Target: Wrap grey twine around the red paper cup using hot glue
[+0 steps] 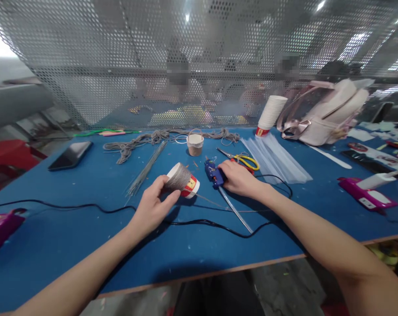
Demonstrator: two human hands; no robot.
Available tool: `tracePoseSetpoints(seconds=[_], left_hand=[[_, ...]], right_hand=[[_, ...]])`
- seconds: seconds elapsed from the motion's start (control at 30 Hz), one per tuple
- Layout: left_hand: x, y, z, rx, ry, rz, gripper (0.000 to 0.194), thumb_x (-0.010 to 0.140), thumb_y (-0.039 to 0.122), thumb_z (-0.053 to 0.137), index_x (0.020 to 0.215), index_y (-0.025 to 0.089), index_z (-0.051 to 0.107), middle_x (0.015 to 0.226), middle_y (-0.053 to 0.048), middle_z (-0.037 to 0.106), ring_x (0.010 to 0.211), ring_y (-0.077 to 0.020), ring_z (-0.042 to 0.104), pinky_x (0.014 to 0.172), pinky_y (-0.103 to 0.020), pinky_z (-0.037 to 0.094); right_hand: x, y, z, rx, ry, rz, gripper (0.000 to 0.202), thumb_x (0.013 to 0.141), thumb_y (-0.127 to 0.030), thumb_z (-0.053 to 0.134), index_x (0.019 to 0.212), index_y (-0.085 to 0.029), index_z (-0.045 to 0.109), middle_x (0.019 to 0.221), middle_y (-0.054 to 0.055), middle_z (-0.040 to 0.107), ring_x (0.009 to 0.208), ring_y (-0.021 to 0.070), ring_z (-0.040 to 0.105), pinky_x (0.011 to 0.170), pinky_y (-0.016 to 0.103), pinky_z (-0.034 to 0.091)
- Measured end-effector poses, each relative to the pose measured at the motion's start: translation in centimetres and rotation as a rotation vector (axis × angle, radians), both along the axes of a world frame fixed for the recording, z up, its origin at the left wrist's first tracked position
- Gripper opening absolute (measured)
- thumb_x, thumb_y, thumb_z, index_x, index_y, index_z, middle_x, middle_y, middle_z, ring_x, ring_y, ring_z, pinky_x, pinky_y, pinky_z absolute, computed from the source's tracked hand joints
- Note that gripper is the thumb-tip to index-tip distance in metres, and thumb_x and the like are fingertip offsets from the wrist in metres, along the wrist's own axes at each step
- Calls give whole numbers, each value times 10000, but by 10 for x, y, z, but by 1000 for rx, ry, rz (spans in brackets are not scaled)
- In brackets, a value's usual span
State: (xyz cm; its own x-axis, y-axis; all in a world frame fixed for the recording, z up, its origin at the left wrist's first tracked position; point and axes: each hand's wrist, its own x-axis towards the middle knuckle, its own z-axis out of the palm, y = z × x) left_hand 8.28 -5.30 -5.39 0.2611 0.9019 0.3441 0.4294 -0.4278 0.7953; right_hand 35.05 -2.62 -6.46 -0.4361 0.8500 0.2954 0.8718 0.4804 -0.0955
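Observation:
A paper cup [181, 179], partly wound with grey cord, lies tilted in my left hand [156, 201], its fingers and thumb closed round it. A strand of cord trails from the cup to the right across the blue table. My right hand [238, 176] is closed on the handle of a blue glue gun [214, 174], which rests on the table with a clear glue stick [235, 210] sticking out of its back. Just beyond that hand lie yellow-handled scissors [247, 160]. A small wrapped cup [195, 145] stands upright behind the held cup.
Grey cord bundles [133, 145], thin wires [146, 169] and a phone [70, 155] lie left. Stacked cups [272, 115], translucent strips [278, 160] and a pink backpack [327, 114] are at the back right. Black cable [205, 222] crosses the front. Purple glue guns [367, 193] lie at both sides.

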Motion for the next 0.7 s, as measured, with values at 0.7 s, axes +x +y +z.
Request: tracePoseSetpoints(seconds=[0.7], left_hand=[[3, -3, -2, 227, -15, 83, 110, 753, 278, 585, 798, 192, 536, 746, 8, 574, 681, -135, 560, 644, -255, 471]], right_hand=[[-43, -92, 37, -274, 756, 28, 150, 793, -291, 567, 687, -205, 504, 586, -30, 516, 494, 101, 430, 476, 228, 367]])
